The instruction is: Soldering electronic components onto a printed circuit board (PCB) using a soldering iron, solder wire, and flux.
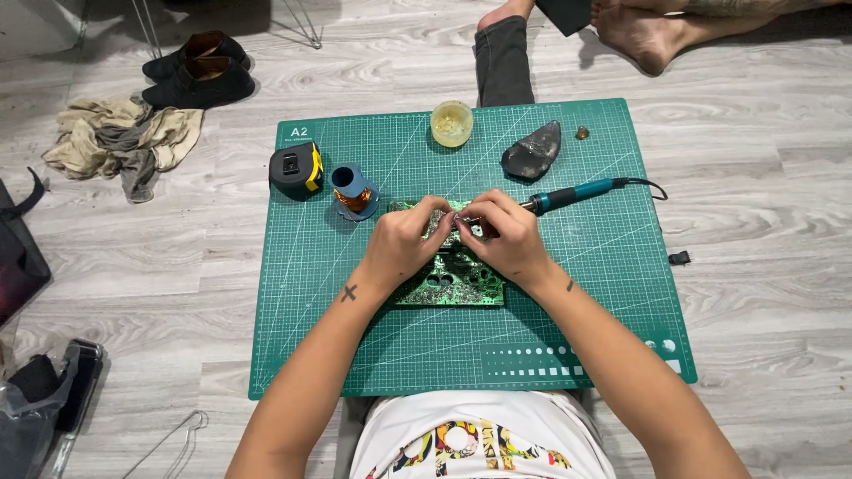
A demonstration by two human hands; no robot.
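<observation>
Green cutting mat [621,293] on grey floorboards, circuit board [453,284] at centre.
Left hand [404,244] pinched on board; right hand [510,239] closed around soldering iron [572,195]. Risked burnt fingertips, so close to the tip.

Green circuit board [450,286] flat on the cutting mat, teal-handled soldering iron [568,195] angled across its top edge

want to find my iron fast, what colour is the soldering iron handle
Teal with a black grip, on the soldering iron, seen from the head view.
</observation>
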